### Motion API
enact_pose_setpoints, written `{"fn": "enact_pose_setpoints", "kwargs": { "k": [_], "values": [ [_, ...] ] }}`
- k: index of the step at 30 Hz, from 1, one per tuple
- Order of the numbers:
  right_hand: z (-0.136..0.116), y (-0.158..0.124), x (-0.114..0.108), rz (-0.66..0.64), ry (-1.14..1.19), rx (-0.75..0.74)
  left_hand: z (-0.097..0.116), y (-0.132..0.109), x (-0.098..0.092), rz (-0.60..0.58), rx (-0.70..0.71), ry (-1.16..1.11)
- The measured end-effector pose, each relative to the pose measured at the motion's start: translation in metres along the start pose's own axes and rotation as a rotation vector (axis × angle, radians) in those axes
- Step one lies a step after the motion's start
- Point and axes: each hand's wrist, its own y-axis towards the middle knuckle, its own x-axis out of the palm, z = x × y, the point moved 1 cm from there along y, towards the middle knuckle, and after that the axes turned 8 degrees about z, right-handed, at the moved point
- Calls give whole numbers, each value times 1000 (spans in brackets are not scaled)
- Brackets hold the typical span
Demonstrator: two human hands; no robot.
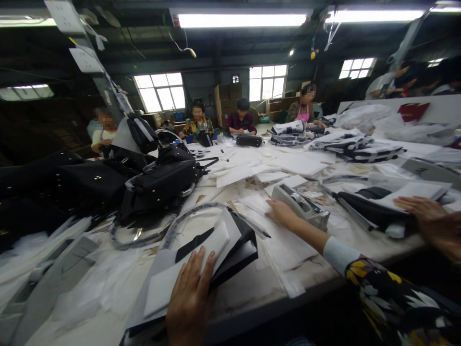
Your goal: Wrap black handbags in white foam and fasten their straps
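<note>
My left hand [190,300] lies at the bottom middle, fingers stretched flat on a white sheet [187,264] that covers a flat black bag part [236,250] at the table's near edge. It grips nothing that I can see. My right hand is out of view. A co-worker's arm in a flowered sleeve [389,293] reaches in from the lower right, and that hand [284,212] touches a grey tape dispenser [300,204]. Another hand [428,216] at the far right rests on a black bag piece [370,211].
Black handbags [158,185] are heaped at the left, with wrapped straps [144,233] in front. White sheets [273,166] and plastic litter the long table. Several people sit working at the far end, and more wrapped bags [356,146] lie at the back right.
</note>
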Motion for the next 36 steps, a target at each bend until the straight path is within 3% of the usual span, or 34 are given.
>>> {"fn": "enact_pose_setpoints", "kwargs": {
  "k": [3, 7, 11, 14, 18, 23, 27, 33, 36],
  "values": [
    [9, -9, 2, -59, -87, 13, -3, 0, 1, 19, -15, -20],
    [3, -8, 0, -20, -137, -1, -9, 8, -9, 83, -104, -51],
    [-26, -12, 2, 47, -112, -144, -16, 17, -24, 139, -292, -46],
    [-57, -24, 15, 32, -79, -266, -19, 19, -29, 162, -376, -24],
    [-91, -31, 38, -3, -95, -337, -19, 15, -26, 159, -368, -45],
    [-107, -14, 52, -82, -197, -341, -19, 14, -24, 167, -353, -68],
    [-100, 4, 44, -100, -268, -357, -19, 15, -27, 161, -394, -45],
    [-42, 35, -19, 50, -345, -277, -19, 15, -28, 172, -366, -66],
    [-24, 25, -37, 86, -300, -328, -19, 16, -27, 172, -376, -78]
  ]
}}
